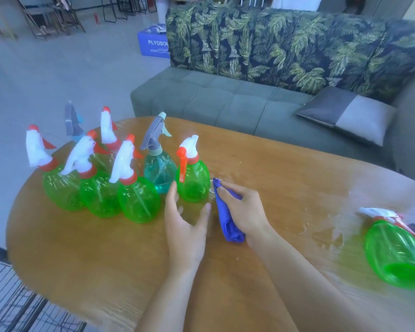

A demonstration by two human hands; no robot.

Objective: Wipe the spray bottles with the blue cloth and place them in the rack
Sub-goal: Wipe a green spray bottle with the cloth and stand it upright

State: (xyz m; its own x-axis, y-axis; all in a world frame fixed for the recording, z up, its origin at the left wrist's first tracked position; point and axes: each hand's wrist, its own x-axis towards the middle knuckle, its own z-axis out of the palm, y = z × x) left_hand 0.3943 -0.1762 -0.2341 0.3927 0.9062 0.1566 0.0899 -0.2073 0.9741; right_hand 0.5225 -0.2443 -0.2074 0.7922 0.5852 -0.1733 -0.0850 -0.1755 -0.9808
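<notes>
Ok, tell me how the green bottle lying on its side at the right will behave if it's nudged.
The green bottle on its side looks apt to roll: its body is rounded. It probably feels light, being thin clear plastic. The wooden table glistens there, so it may slide.

Wooden table [110, 255] bearing spray bottles [139, 200]

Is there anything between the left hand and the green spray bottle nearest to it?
Nothing visible. The left hand is open just before the green spray bottle, only bare table between. The teal bottle stands beside it; the right hand holds the blue cloth aside.
</notes>
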